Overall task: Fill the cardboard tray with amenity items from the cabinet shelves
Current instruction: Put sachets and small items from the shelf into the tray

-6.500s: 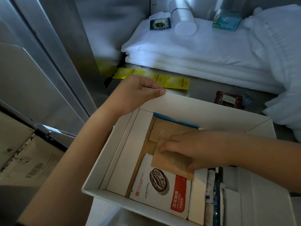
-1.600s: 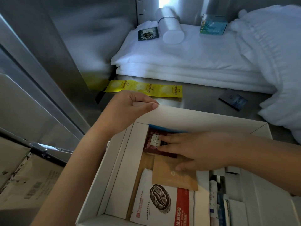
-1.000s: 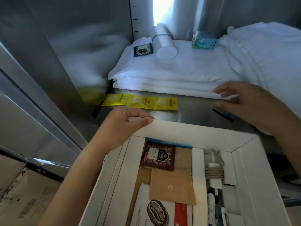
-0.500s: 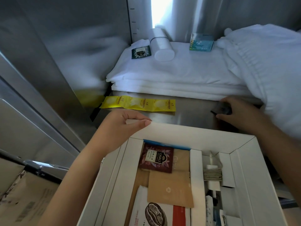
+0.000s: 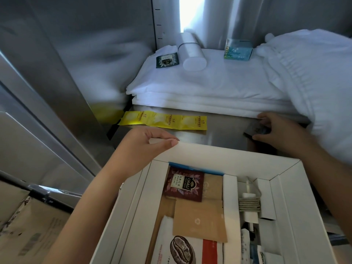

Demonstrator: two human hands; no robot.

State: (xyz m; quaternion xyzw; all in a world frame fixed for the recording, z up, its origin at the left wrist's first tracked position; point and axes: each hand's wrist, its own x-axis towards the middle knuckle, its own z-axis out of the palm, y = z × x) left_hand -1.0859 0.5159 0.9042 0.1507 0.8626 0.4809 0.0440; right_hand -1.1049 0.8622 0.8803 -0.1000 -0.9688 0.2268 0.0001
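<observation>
A white cardboard tray fills the lower middle of the head view. My left hand grips its far left rim. Inside lie a dark red tea sachet, brown paper packets and a coffee bag; small items sit in the right compartments. On the steel shelf beyond the tray, my right hand closes its fingers around a small dark sachet, which still touches the shelf. A yellow strip of packets lies on the shelf to the left.
Folded white towels are stacked at the back, carrying a dark green sachet, a white cylinder and a teal box. A white robe bulges at the right. Steel cabinet walls rise left; cardboard boxes sit lower left.
My right hand left the red tea sachet in the tray, reached out to the shelf on the right and closed on the small dark sachet. My left hand stayed on the tray rim.
</observation>
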